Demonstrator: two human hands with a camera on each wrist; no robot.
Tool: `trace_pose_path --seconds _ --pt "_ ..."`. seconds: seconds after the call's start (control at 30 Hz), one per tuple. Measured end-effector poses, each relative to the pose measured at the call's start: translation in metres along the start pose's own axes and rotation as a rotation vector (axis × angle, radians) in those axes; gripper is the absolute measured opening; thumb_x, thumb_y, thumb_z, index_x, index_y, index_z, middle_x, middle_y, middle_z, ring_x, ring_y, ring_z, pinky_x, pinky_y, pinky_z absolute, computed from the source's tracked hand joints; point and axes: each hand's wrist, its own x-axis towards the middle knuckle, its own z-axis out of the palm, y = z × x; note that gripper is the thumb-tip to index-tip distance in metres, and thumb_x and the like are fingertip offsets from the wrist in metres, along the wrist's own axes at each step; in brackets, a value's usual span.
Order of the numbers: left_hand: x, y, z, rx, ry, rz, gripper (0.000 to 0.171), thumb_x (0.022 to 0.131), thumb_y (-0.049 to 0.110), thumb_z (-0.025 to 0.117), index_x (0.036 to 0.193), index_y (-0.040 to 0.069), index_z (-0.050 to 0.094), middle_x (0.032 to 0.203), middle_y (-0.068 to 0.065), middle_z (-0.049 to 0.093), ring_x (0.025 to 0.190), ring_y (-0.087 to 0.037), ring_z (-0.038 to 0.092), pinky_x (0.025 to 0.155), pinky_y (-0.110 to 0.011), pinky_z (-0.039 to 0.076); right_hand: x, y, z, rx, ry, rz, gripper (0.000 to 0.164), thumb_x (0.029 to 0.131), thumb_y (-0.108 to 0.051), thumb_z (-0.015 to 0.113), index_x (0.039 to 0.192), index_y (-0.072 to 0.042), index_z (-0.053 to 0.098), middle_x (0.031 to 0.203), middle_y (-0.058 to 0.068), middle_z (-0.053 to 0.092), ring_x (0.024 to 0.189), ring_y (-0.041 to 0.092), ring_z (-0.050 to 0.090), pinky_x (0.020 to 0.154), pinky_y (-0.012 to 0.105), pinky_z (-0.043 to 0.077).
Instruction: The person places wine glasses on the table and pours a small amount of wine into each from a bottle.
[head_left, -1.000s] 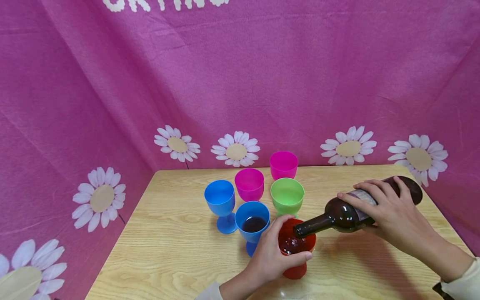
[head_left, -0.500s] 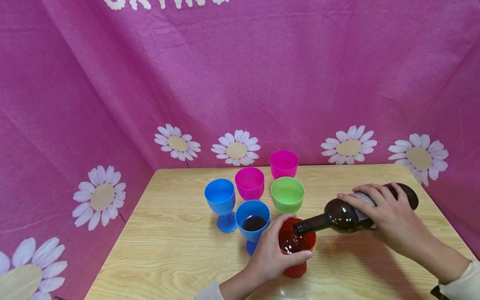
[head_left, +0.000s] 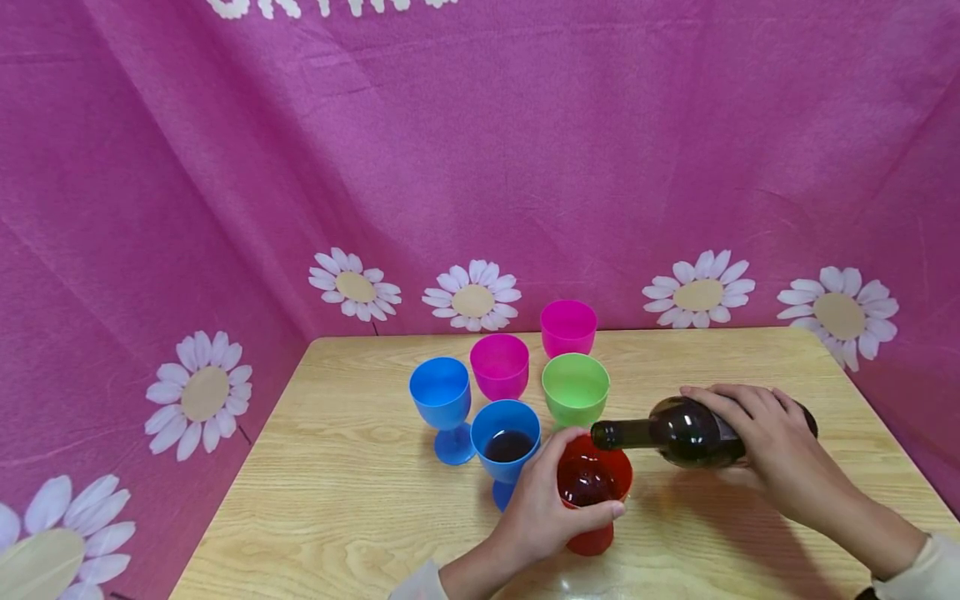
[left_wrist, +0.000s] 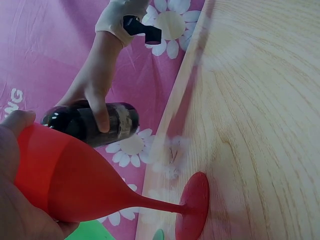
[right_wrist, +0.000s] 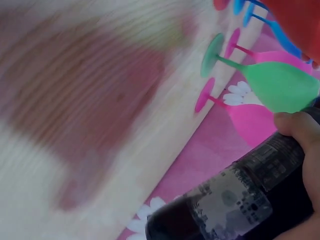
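Note:
My left hand [head_left: 536,508] grips the bowl of a red goblet [left_wrist: 75,175], its thumb along the near side of the rim. The goblet stands upright with its foot on the table, and dark liquid [head_left: 588,482] shows inside. In my right hand [head_left: 776,454] is a dark glass wine bottle [head_left: 686,433], held round its labelled body. The bottle lies nearly level, its mouth over the far part of the red goblet's rim in the head view. Close to the left fingers stands a blue goblet [head_left: 504,473], also with dark liquid in it.
A second blue goblet [head_left: 439,404], two pink goblets [head_left: 498,371] and a green goblet [head_left: 575,390] stand just behind on the wooden table [head_left: 330,467]. A pink cloth [head_left: 525,167] printed with daisies hangs along the back and sides.
The bottle's neck has risen from inside the red goblet's mouth, and its base has dropped, so it is closer to level. My left hand and the goblet have stayed in place.

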Motion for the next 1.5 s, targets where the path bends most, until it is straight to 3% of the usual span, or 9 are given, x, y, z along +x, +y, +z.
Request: trace_pose_path --seconds 0.1,0.27,0.57,0.73,0.87,0.97,1.1,1.33,1.5 --pt "0.0 0.001 0.0 0.007 0.004 -0.018 0.07 0.082 0.032 0.088 0.14 0.037 0.049 0.131 0.017 0.057 0.123 -0.005 0.053 0.089 -0.027 0.056 0.001 -0.001 0.005 0.118 0.041 0.07 0.11 0.05 -0.015 0.099 0.15 -0.02 0.053 0.125 0.009 0.063 0.114 0.028 0.055 0.093 0.056 0.04" --pt "0.0 0.001 0.0 0.01 0.006 -0.033 0.071 0.082 0.032 0.088 0.141 0.036 0.049 0.132 0.017 0.057 0.123 -0.005 0.053 0.088 -0.027 0.056 0.003 -0.001 0.01 0.222 0.074 0.148 0.116 0.051 -0.005 0.101 0.154 -0.016 0.048 0.125 0.009 0.064 0.113 0.004 0.05 0.096 0.014 0.036" --pt "0.0 0.001 0.001 0.008 0.006 -0.021 0.071 0.082 0.031 0.088 0.14 0.035 0.049 0.131 0.017 0.058 0.123 -0.005 0.053 0.088 -0.025 0.055 0.007 -0.003 0.02 0.399 0.067 0.317 0.113 0.065 -0.005 0.098 0.159 -0.02 0.037 0.14 0.017 0.057 0.121 -0.017 0.04 0.094 0.001 0.029" --pt "0.0 0.001 0.0 0.003 0.001 -0.021 0.07 0.082 0.031 0.088 0.14 0.036 0.049 0.131 0.018 0.058 0.123 -0.004 0.053 0.09 -0.029 0.056 0.01 -0.004 0.024 0.433 0.05 0.419 0.112 0.072 -0.011 0.096 0.161 -0.023 0.03 0.143 0.019 0.054 0.125 0.01 0.052 0.098 0.014 0.038" --pt "0.0 0.001 0.0 0.006 0.001 -0.014 0.07 0.082 0.031 0.088 0.14 0.036 0.049 0.131 0.017 0.058 0.123 -0.004 0.053 0.092 -0.03 0.056 0.013 -0.003 0.028 0.497 0.021 0.501 0.111 0.077 -0.014 0.093 0.162 -0.026 0.023 0.146 0.023 0.05 0.122 0.04 0.052 0.102 0.055 0.043" --pt "0.0 0.001 0.0 0.006 0.002 -0.015 0.07 0.082 0.031 0.088 0.14 0.036 0.049 0.131 0.017 0.058 0.123 -0.004 0.053 0.09 -0.028 0.056 0.015 -0.001 0.032 0.542 0.019 0.54 0.11 0.08 -0.016 0.091 0.163 -0.027 0.02 0.148 0.022 0.047 0.124 0.034 0.049 0.098 0.069 0.038" --pt "0.0 0.001 0.0 0.003 0.004 -0.009 0.069 0.082 0.031 0.088 0.14 0.036 0.049 0.131 0.017 0.058 0.123 -0.005 0.053 0.09 -0.027 0.056 0.018 0.001 0.037 0.595 0.03 0.578 0.109 0.082 -0.016 0.089 0.163 -0.026 0.016 0.151 0.02 0.042 0.125 0.023 0.045 0.101 0.065 0.036" --pt "0.0 0.001 0.0 0.001 0.002 -0.004 0.069 0.083 0.031 0.088 0.14 0.037 0.049 0.131 0.017 0.058 0.123 -0.005 0.053 0.089 -0.027 0.056 0.02 0.004 0.048 0.684 0.043 0.613 0.11 0.086 -0.014 0.085 0.164 -0.023 0.008 0.156 0.024 0.034 0.132 0.044 0.037 0.107 0.073 0.027" --pt "0.0 0.001 0.0 -0.005 0.001 -0.017 0.069 0.082 0.03 0.088 0.139 0.037 0.049 0.131 0.017 0.058 0.122 -0.005 0.053 0.087 -0.026 0.056 0.021 0.003 0.055 0.676 0.068 0.628 0.108 0.087 -0.015 0.084 0.163 -0.028 0.01 0.154 0.016 0.037 0.129 0.018 0.042 0.109 0.045 0.032"
